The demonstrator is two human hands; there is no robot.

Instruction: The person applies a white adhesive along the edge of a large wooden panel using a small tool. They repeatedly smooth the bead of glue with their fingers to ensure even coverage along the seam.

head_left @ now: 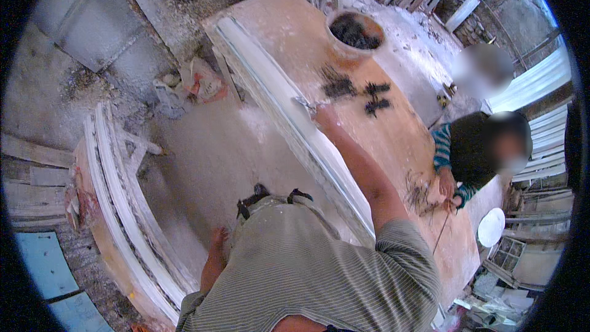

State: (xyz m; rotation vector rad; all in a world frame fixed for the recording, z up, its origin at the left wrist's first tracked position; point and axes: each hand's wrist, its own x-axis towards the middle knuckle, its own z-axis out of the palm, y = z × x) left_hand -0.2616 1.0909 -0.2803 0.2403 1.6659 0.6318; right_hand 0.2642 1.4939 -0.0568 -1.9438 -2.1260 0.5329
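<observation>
A long white moulding strip (289,110), probably plaster, lies along the near edge of a worn orange-brown table. My right arm reaches over it, and my right hand (318,110) rests at its upper side, closed around something small and pale that I cannot make out. My left hand (219,235) hangs low beside my leg, away from the strip; its fingers are too small and blurred to read. Just beyond my right hand lie bunches of short black fibres or sticks (376,99) on the table (402,141).
A round tub (382,40) of dark material stands at the table's far side. Across the table, a co-worker's hands (447,187) handle thin dark strands. Curved white mouldings (114,209) lie on a bench at left. Crumpled bags (200,83) sit on the dusty floor.
</observation>
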